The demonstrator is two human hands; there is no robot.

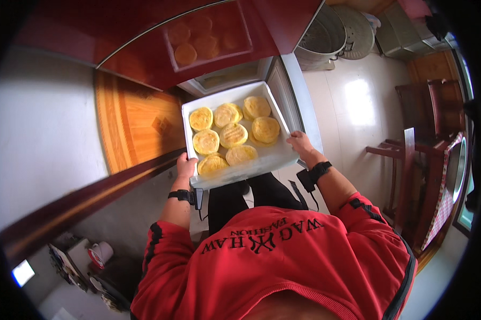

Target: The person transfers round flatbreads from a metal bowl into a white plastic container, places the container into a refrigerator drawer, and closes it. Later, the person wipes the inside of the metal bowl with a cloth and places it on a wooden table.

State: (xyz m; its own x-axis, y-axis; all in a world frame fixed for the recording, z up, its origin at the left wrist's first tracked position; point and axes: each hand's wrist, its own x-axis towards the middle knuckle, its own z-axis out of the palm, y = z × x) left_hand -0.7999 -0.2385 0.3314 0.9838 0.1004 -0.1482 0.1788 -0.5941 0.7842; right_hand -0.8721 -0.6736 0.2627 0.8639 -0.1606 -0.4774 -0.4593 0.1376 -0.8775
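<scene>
A white drawer-like tray [276, 152] with a translucent front wall is held in front of me. Several round, flat yellow breads [233, 135] lie inside it, some stacked on one another. My left hand [186, 165] grips the tray's left side near the front corner. On the opposite side, my right hand [300, 145] holds the right edge. Beyond the tray stands a refrigerator with glossy red doors [140, 60], which mirror the breads. Its lower door [296, 88] hangs open on the right. Whether the tray's far end still rests inside is unclear.
A large metal pot [318, 36] and a perforated round lid [356, 34] stand at the far right on the pale tiled floor [324, 96]. Dark red wooden furniture [420, 160] occupies the right side. To the left is a wooden panel [136, 124]; a white mug [101, 253] sits lower left.
</scene>
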